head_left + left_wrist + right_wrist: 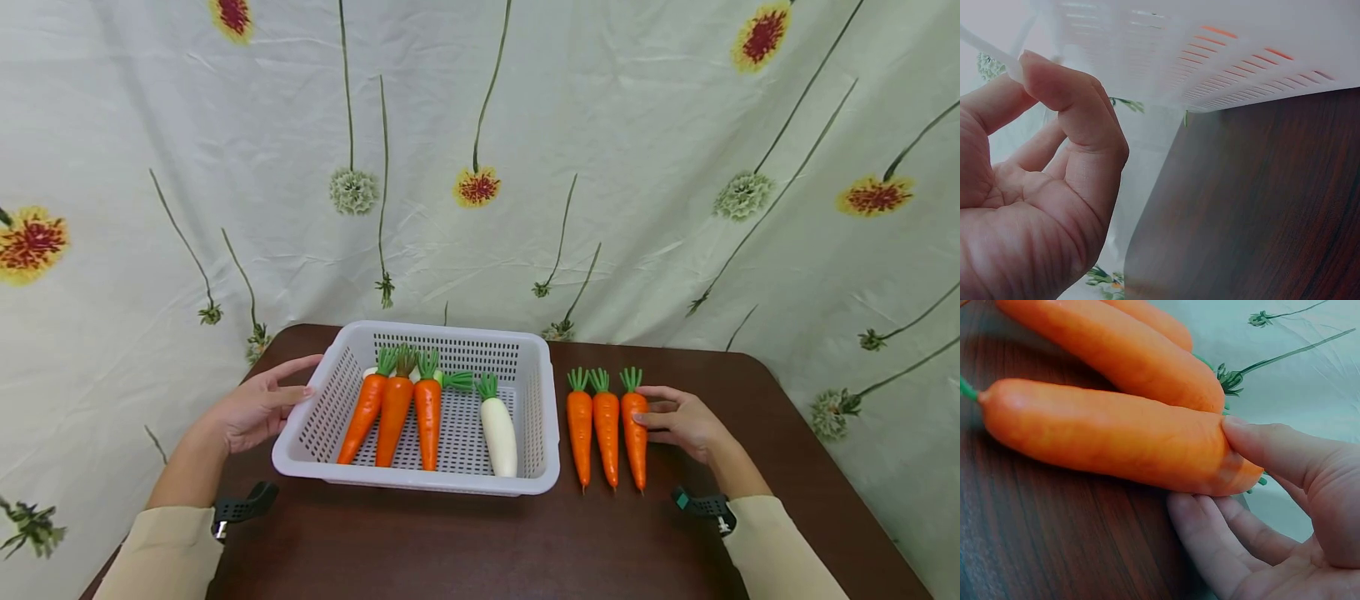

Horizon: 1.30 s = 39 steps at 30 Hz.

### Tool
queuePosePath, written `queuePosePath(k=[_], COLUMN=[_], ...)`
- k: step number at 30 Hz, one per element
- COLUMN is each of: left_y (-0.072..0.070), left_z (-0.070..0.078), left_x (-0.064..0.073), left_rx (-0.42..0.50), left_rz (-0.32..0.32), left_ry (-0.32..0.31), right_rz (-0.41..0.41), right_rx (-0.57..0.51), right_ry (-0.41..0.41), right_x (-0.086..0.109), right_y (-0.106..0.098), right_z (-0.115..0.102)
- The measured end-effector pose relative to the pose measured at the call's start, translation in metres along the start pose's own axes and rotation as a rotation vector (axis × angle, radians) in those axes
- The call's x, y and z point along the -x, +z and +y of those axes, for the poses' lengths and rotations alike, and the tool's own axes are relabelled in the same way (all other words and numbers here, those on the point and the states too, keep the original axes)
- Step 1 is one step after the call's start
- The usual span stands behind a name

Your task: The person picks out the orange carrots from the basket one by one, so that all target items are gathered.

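Note:
A white perforated plastic basket [420, 477] sits on the dark table. My left hand [262, 406] holds its left rim, thumb on the near side; in the left wrist view the thumb and fingers [1054, 87] pinch the edge. Inside lie three orange carrots [428, 421] with green tops and a white radish [500, 437]; more white and green shows behind the carrots. Right of the basket, three carrots lie side by side. The rightmost carrot [636, 433] is pinched near its leafy end by my right hand [684, 423], thumb above and fingers along its side [1200, 534].
The other two carrots, a left one [580, 429] and a middle one [606, 429], lie between the basket and my right hand. A white cloth with printed flowers [480, 250] hangs behind the dark wooden table [480, 550].

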<state>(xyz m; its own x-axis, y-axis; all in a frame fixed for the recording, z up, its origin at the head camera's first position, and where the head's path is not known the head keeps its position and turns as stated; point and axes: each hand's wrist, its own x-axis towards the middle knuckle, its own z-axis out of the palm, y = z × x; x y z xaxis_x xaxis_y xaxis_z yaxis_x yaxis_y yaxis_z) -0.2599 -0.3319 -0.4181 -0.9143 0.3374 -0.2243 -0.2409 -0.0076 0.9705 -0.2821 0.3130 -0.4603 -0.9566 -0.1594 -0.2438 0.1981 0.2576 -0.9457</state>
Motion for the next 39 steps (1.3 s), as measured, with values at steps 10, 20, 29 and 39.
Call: queuePosePath(k=[10,20,29,39], left_y=[-0.0005,-0.0004,-0.0036,-0.0025], left_z=[-0.0001,-0.0005,-0.0034,-0.0017], left_x=[-0.0007,-0.001,-0.0016,-0.0007], left_rx=[0.001,0.0,0.004,-0.003], left_rz=[-0.004,-0.004,-0.005,-0.007], left_ry=[0.001,0.0,-0.002,0.001], right_rz=[-0.007,0.006,0.023,0.021], right_rx=[0.014,-0.01,-0.003,-0.003], right_ry=[0.005,0.011,-0.004,-0.015], right_x=[0.0014,0.0044,0.0061,0.0081], right_y=[-0.0002,-0.0012,-0.0015,0.0011], right_z=[-0.0015,0.0002,0.0033,0.0038])
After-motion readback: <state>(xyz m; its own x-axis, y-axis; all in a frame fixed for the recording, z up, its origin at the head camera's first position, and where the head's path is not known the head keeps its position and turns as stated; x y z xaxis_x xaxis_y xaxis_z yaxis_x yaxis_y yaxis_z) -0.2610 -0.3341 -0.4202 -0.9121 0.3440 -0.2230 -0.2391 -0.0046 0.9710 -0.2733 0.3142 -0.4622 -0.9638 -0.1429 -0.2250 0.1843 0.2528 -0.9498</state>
